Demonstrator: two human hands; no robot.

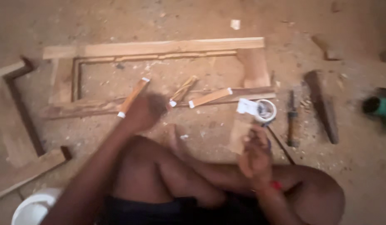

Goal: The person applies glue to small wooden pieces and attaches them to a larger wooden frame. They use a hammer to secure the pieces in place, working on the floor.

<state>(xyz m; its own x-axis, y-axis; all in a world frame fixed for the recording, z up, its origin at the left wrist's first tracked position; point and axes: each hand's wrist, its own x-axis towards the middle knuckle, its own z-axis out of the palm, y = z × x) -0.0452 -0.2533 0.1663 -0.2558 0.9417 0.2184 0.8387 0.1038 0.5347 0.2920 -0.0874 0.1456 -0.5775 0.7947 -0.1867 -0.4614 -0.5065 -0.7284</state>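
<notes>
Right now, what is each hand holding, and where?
Right hand pinches a sandpaper sheet by its lower edge. Left hand reaches toward a wooden strip; grip blurred.

- The wooden frame (pixel 159 48) lies flat on the floor (pixel 118 21) ahead of the hands, barring a low pass along its rails; the sandy patch inside it is open
- Three tape-tipped wood strips (pixel 134 96) lie across the frame's near rail, just in front of the left hand (pixel 144 111)
- The small white tub (pixel 266 110) stands just beyond the right hand (pixel 255 156), which holds a piece of sandpaper (pixel 239 135)
- Right of the tub a chisel (pixel 291 118) and a dark wood block (pixel 323 106) lie lengthwise, with a bare strip of floor between them
- Far right, a green tool (pixel 382 107) sits well apart
- On the left, an angled wooden piece (pixel 22 121) and a white bucket (pixel 32 206) hem in that side
- The person's bent legs fill the near ground
</notes>
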